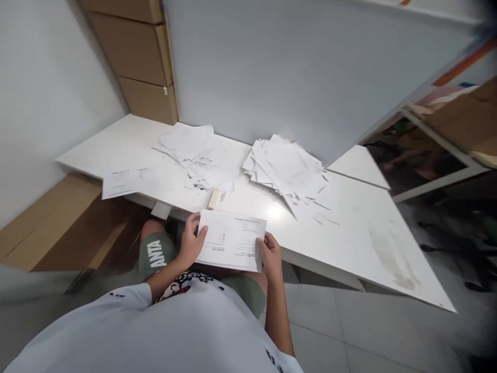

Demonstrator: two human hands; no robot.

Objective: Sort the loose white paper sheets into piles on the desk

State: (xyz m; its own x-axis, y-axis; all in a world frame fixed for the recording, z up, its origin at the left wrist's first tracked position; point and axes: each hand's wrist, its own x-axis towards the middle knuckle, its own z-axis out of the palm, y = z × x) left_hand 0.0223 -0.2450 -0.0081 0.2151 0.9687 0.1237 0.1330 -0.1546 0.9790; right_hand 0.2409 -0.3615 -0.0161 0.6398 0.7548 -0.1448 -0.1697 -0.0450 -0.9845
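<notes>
While our left hand [191, 242] closes on one side of a printed sheet [231, 241] and our right hand [271, 254] pinches the opposite one, we hold it level by the near edge of the bench [349, 228], with a small pale block [213, 199] just beyond.

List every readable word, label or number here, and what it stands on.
"ANTA": on the green shorts.
"svb": on the held sheet; also apparently "October", though blurred.
Too small or blurred: other print there, small lettering on the shirt, print on the leftmost sheet.
</notes>
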